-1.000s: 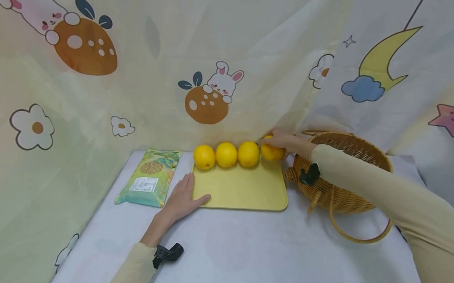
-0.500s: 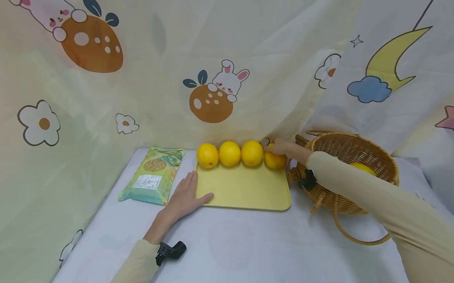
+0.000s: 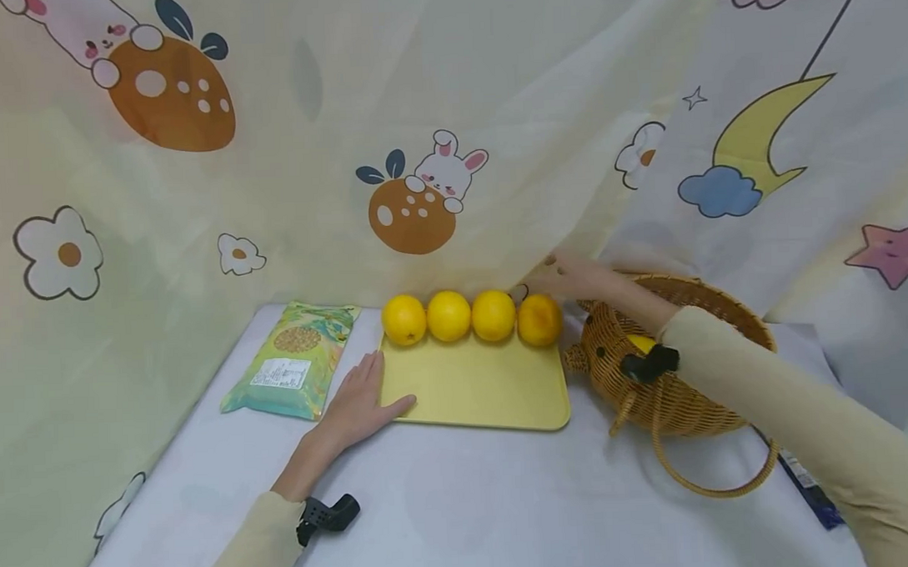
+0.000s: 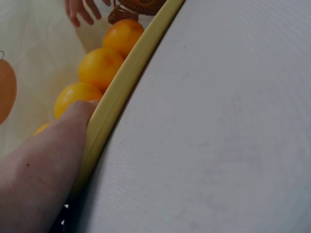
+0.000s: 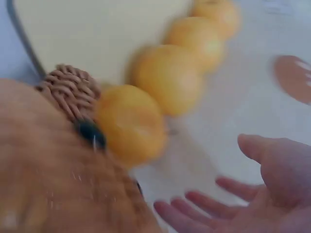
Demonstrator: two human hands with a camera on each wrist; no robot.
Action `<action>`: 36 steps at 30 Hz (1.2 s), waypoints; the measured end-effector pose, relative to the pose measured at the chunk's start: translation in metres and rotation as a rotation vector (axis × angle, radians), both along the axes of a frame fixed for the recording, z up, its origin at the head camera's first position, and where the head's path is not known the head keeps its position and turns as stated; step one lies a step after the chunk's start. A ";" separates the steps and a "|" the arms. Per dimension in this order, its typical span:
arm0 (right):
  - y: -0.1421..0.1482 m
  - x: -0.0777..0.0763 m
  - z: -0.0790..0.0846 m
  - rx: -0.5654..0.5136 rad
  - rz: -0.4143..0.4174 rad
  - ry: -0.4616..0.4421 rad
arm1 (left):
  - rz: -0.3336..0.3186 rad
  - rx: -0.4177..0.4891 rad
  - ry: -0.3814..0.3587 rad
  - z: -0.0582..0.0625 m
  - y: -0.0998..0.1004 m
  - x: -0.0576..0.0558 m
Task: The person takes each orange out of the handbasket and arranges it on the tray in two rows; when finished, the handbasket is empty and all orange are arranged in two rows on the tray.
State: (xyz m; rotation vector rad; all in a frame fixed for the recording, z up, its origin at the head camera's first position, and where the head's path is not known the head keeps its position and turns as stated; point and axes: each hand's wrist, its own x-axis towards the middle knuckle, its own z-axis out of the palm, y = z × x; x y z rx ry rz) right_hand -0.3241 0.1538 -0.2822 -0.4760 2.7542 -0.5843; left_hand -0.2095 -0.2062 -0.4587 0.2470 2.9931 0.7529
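Observation:
Several oranges stand in a row along the back of a yellow tray (image 3: 472,385); the rightmost orange (image 3: 539,320) is at its back right corner. My left hand (image 3: 353,408) lies with straight fingers along the tray's left edge, its thumb over the front left rim. Behind the rightmost orange and left of the wicker basket (image 3: 605,357), my right hand (image 3: 570,278) holds nothing. In the right wrist view that hand (image 5: 262,189) has its fingers spread, apart from the nearest orange (image 5: 131,126).
The basket is shaped like an animal, with a loop handle (image 3: 720,493) lying toward the front. A patch of yellow (image 3: 640,342) shows at it beside the right wrist. Left of the tray lies a green printed bag (image 3: 287,364). A dark packet (image 3: 810,484) lies at the table's right side.
My right hand has let go of the rightmost orange and drawn back up and away from it. The orange stays at the row's right end. My left hand keeps its place on the tray.

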 end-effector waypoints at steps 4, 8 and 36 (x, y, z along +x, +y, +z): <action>0.040 0.027 0.021 -0.036 0.016 0.114 | -0.008 -0.004 -0.005 0.001 0.000 0.000; 0.083 0.042 0.020 -0.067 -0.013 0.214 | 0.003 -0.005 -0.011 0.002 -0.001 0.001; 0.115 -0.012 0.001 0.099 0.113 -0.804 | -0.001 -0.014 0.025 0.005 -0.009 -0.006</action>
